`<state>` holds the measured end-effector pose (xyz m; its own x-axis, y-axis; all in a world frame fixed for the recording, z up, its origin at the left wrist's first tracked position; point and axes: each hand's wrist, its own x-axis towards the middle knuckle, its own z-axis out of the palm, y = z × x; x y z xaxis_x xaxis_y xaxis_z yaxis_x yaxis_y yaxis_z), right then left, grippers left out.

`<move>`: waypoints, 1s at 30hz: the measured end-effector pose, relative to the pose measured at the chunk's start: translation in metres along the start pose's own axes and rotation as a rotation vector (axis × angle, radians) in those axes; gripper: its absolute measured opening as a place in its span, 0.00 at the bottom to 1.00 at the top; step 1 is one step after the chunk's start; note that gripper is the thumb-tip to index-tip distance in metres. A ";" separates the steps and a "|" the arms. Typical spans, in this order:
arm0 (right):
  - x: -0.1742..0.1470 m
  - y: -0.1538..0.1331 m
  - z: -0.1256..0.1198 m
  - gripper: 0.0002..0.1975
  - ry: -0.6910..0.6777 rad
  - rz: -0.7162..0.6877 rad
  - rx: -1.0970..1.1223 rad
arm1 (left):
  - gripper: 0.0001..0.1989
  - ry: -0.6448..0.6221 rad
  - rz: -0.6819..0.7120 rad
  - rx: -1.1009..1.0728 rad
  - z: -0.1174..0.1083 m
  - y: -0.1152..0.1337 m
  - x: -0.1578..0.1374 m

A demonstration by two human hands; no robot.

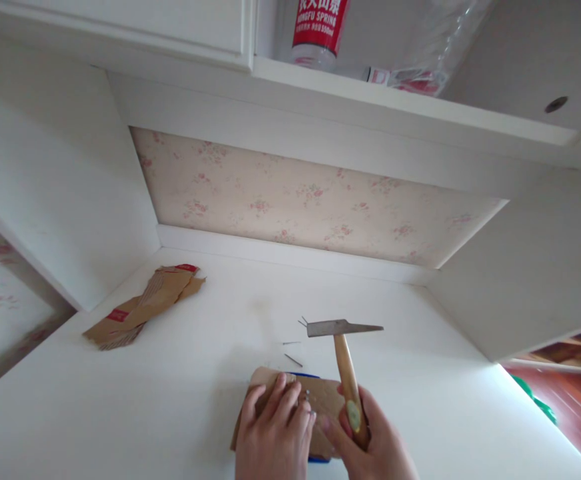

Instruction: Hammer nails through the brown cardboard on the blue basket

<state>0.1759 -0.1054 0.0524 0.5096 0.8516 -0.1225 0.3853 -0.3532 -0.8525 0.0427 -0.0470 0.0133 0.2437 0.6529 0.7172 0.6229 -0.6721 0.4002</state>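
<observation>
1. Right hand (365, 440) wrapped tight around the wooden handle of a hammer (344, 360), low near the handle's end; the metal head is raised above the counter (180, 393), pointing roughly level, left-right.
2. Left hand (275, 433) lies flat, fingers loosely spread, pressing on a cardboard piece (325, 397) at the near edge of the counter. Fingertips sit just beside a small nail (307, 395) standing in the cardboard; whether they pinch it, cannot tell.
3. Something blue (304, 376) peeks out under the cardboard at its far and near edges; too hidden to identify.
4. Loose nails (293, 360) lie on the counter just beyond the cardboard, below the hammer head, a few more by the head's left end.
5. Torn cardboard scrap (143, 307) with red print lies well apart, far left of the counter.
6. Floral wallpaper (310, 200) backs the alcove; a shelf (410, 110) overhead carries a water bottle (320, 27) with a red label and crumpled clear plastic (420, 77).
</observation>
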 end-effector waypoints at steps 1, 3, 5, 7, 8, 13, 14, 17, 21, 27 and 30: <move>0.006 -0.005 0.004 0.24 -0.034 -0.005 0.006 | 0.18 -0.004 0.002 0.006 0.000 0.000 0.000; 0.013 -0.011 0.010 0.20 -0.070 -0.022 0.016 | 0.17 -0.010 0.010 0.012 0.000 -0.001 -0.001; 0.015 -0.010 0.014 0.17 -0.092 -0.036 0.026 | 0.15 -0.018 0.017 0.016 0.000 -0.002 -0.003; 0.015 -0.006 0.016 0.16 -0.106 -0.037 0.037 | 0.15 -0.020 0.025 0.015 0.000 -0.003 -0.004; 0.015 -0.003 0.016 0.16 -0.110 -0.032 0.044 | 0.15 -0.017 0.025 0.014 0.000 -0.002 -0.003; 0.014 0.003 0.013 0.19 -0.163 -0.027 0.131 | 0.18 -0.006 0.017 0.002 0.000 -0.002 -0.003; 0.014 0.004 0.013 0.19 -0.181 -0.028 0.159 | 0.18 -0.006 0.020 0.000 0.000 -0.003 -0.003; 0.013 0.003 0.013 0.20 -0.221 -0.015 0.242 | 0.17 -0.012 0.030 -0.012 -0.001 -0.004 -0.003; 0.011 -0.003 0.012 0.21 -0.244 0.008 0.336 | 0.15 -0.043 0.007 -0.050 -0.002 -0.004 -0.003; 0.011 -0.010 0.007 0.22 -0.335 0.096 0.379 | 0.09 -0.111 0.092 0.017 -0.013 -0.007 0.003; 0.011 -0.011 0.006 0.23 -0.358 0.112 0.390 | 0.07 -0.142 0.134 0.058 -0.021 -0.009 0.007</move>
<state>0.1729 -0.0901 0.0572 0.2113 0.9197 -0.3309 -0.0047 -0.3376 -0.9413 0.0234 -0.0432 0.0264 0.4272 0.6042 0.6726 0.6184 -0.7380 0.2702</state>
